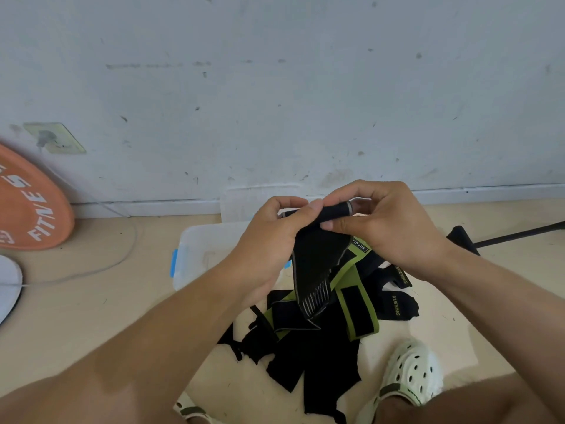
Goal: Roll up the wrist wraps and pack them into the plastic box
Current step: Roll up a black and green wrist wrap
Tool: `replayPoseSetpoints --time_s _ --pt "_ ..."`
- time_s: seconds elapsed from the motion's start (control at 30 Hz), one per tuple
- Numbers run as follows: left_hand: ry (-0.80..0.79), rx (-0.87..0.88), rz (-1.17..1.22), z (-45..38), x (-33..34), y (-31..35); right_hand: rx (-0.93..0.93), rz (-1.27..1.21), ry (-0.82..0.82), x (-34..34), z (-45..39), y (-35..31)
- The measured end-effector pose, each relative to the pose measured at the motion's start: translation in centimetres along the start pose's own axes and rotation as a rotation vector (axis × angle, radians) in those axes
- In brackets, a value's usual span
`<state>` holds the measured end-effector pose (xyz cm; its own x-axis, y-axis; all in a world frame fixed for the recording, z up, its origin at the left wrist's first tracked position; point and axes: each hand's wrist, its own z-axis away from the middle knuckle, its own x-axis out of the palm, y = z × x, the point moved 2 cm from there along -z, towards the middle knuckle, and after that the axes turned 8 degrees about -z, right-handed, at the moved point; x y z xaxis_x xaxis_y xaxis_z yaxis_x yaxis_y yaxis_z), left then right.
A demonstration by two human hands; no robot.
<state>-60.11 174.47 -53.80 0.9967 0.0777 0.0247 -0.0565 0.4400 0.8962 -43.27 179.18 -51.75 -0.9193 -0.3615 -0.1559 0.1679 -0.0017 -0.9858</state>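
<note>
Before you stands a scuffed pale wall, flat and matte, and under it a smooth beige floor. At the left an orange weight plate leans on the wall, round, with white lettering. The plastic box is translucent and rounded at its corners, with a blue latch on its left side; it sits on the floor beyond your hands, partly hidden by your left forearm. A heap of wrist wraps lies on the floor below your hands, soft woven strips, black with lime-green edging, some lettered. Your white perforated clog sits just right of the heap.

Your left hand is raised, back toward you, fingers curled; its grip pinches the rolled top of a black wrist wrap. Your right hand arches over from the right, its grip pinching the same roll between thumb and fingertips. The roll is a tight dark cylinder between both hands; the unrolled tail, with fine pale stripes, hangs down toward the heap.
</note>
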Motion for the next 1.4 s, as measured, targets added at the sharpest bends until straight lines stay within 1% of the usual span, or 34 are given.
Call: replayPoseSetpoints --time_s 0.1,0.17,0.33,0.7,0.8,0.9,1.0,1.1,1.17,1.3,1.4 --pt "0.041 0.047 0.003 -0.2 -0.4 0.0 0.068 -0.029 -0.073 -0.3 0.0 -0.2" --pt "0.061 0.085 -0.003 -0.3 -0.6 -0.1 0.088 -0.047 -0.063 -0.6 -0.1 -0.3" --pt "0.033 0.141 0.009 -0.3 -0.8 -0.1 0.120 -0.090 -0.076 -0.6 -0.1 -0.2" --pt "0.047 0.213 -0.053 -0.2 -0.6 0.0 0.125 -0.131 0.002 -0.5 0.1 0.1" --pt "0.028 0.193 -0.086 -0.1 -0.1 -0.2 0.089 -0.121 0.047 -0.4 0.2 -0.1" --pt "-0.031 0.107 -0.079 0.0 0.4 -0.4 0.057 -0.095 0.086 -0.6 0.1 0.0" --pt "-0.022 0.079 -0.024 -0.1 0.4 -0.3 0.069 -0.048 0.061 -0.7 0.0 0.1" --pt "-0.006 0.091 0.021 -0.2 0.1 -0.1 0.119 -0.098 -0.007 -0.9 -0.1 0.0" --pt "0.007 0.124 -0.015 -0.3 -0.1 -0.1 0.152 -0.152 -0.035 -1.1 -0.1 -0.1" --pt "0.045 0.225 -0.117 -0.4 -0.2 -0.3 0.183 -0.169 -0.055 -1.0 -0.4 0.5" --pt "0.033 0.212 -0.113 -0.3 0.0 -0.6 0.206 -0.176 -0.081 -0.5 -0.2 0.8"
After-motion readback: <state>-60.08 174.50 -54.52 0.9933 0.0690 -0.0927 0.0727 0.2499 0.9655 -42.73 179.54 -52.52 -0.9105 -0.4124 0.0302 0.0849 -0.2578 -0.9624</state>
